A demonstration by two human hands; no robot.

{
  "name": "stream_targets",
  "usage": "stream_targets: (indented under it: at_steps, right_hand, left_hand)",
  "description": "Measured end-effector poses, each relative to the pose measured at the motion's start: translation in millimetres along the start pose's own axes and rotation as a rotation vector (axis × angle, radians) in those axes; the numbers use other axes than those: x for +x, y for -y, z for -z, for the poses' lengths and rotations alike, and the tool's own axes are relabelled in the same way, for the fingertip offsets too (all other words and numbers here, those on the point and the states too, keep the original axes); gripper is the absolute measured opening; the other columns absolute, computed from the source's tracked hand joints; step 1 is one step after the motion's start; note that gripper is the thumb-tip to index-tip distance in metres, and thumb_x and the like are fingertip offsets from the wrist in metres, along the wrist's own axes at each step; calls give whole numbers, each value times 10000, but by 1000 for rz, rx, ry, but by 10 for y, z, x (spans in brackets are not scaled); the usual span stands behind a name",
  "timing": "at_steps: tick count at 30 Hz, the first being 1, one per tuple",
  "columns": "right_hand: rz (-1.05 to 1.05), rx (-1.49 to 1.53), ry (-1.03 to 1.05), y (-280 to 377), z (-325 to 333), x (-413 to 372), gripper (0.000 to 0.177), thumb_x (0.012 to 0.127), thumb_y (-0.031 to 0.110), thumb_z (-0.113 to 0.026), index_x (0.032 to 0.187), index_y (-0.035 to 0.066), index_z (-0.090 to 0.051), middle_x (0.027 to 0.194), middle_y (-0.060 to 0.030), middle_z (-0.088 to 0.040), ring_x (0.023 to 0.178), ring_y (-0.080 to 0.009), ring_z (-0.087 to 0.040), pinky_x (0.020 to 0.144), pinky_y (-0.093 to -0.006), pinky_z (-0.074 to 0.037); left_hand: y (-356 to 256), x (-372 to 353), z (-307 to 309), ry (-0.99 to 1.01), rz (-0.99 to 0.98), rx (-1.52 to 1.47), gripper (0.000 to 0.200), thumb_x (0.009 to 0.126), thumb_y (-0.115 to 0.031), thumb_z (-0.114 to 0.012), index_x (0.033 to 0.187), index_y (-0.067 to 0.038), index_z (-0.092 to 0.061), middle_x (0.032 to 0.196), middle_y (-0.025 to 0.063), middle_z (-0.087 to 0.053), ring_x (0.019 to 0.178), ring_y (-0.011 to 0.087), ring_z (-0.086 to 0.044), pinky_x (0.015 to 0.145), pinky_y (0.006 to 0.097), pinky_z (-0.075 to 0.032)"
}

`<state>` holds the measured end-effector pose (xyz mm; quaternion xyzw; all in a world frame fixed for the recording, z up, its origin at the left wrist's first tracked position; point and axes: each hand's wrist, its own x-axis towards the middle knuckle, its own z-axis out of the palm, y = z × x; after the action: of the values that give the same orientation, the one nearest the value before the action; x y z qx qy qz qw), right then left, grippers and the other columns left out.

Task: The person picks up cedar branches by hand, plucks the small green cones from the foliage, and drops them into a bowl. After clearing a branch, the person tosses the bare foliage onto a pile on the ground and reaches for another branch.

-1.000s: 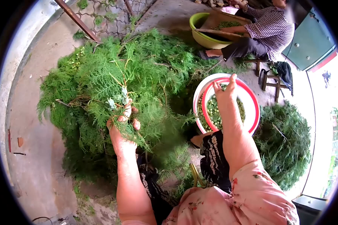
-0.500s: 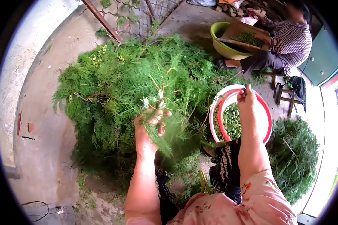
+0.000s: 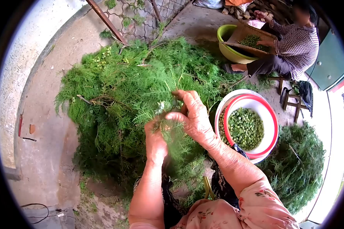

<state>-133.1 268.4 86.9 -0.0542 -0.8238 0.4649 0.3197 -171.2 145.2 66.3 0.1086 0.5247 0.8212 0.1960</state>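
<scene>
Green sprig (image 3: 162, 110) was held upright over the near edge of the branch pile (image 3: 114, 84), gripped low in the closed left hand (image 3: 155, 142). The right hand (image 3: 195, 114) was curled over its top, fingertips pinched on the pale cones there. The bowl (image 3: 272, 110), red-rimmed, stood on the floor (image 3: 42, 114) just right of the hands, against the pile's right edge. Its bottom was covered with picked green cones (image 3: 245, 128), but these lay well short of the rim. Judged from this, the picking was under way and not near its end: the pile was large, and clusters of cones showed unpicked at its far left. A smaller heap (image 3: 298, 160) beyond the bowl looked stripped, though this could not be confirmed. Another person (image 3: 294, 45) sat at the far right with a green basin (image 3: 227, 49).
</scene>
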Motion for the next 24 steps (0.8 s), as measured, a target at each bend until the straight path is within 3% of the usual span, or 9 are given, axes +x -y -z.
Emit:
stream_targets:
  at_steps: [2, 5, 6, 9, 10, 17, 21, 22, 24]
  right_hand:
    - [32, 55, -34, -25, -74, 3, 450, 708, 182, -731, 1064, 25, -507, 839, -49, -500, 642, -111, -482, 578, -254, -424]
    - [-257, 357, 5, -36, -140, -35, 340, 734, 70, -700, 1004, 20, -498, 792, -34, -522, 658, -101, -503, 586, -246, -439]
    - [-135, 223, 3, -14, -100, -17, 258, 770, 26, -653, 971, 33, -491, 761, -16, -544, 641, -85, -518, 562, -220, -448]
    - [-574, 799, 66, 84, -79, 7, 216, 802, 30, -624, 975, 50, -497, 754, -17, -555, 621, -81, -536, 531, -197, -444]
    - [-599, 988, 78, 25, -79, -2, 188, 816, 22, -604, 972, 58, -508, 740, -17, -557, 607, -84, -548, 497, -183, -424]
    - [-659, 1707, 43, -177, -41, 19, 129, 852, 39, -538, 979, 43, -513, 823, -92, -540, 638, -186, -524, 497, -268, -413]
    - [-702, 1552, 10, -91, 30, 42, 161, 814, 20, -531, 967, 51, -496, 887, -121, -545, 643, -198, -523, 497, -278, -411]
    - [-718, 1536, 28, -85, 39, 42, 186, 790, 21, -527, 969, 58, -497, 902, -128, -549, 650, -201, -527, 505, -278, -423]
    - [-678, 1555, 73, -95, 33, 48, 186, 792, 27, -526, 972, 64, -498, 902, -123, -547, 661, -203, -534, 511, -278, -430]
  left_hand:
    - [-21, -3, 23, -13, 33, -3, 116, 786, -100, -609, 877, -29, -595, 697, -15, -568, 477, 55, -498, 371, 183, -380]
    - [-40, -3, 47, -7, 20, 24, 104, 794, -69, -581, 886, -22, -591, 702, 5, -577, 463, 60, -488, 369, 183, -378]
    - [-13, 8, 53, -36, 11, -9, 89, 807, -50, -551, 877, -14, -593, 700, 31, -589, 462, 73, -496, 366, 188, -383]
    - [-128, 17, 69, -26, 58, -68, 82, 812, -30, -566, 882, -8, -600, 731, 62, -611, 494, 92, -531, 370, 187, -394]
    - [-173, 21, 82, -7, 119, -38, 110, 797, -60, -624, 893, -9, -639, 727, 49, -630, 546, 66, -533, 450, 185, -392]
    - [-235, 54, 155, 62, 254, -211, 109, 805, -72, -608, 883, 3, -618, 722, 97, -623, 446, 54, -491, 376, 179, -331]
    - [-103, 28, 131, -139, 200, -208, 149, 798, -48, -600, 934, 13, -598, 824, 130, -633, 597, 137, -606, 405, 196, -412]
    - [-110, 52, 183, -35, 193, -174, 166, 793, -38, -603, 952, 10, -595, 872, 122, -637, 664, 171, -632, 422, 204, -443]
    - [-173, 41, 114, -69, 166, -126, 123, 817, -31, -584, 934, 7, -584, 805, 109, -617, 575, 120, -570, 392, 175, -404]
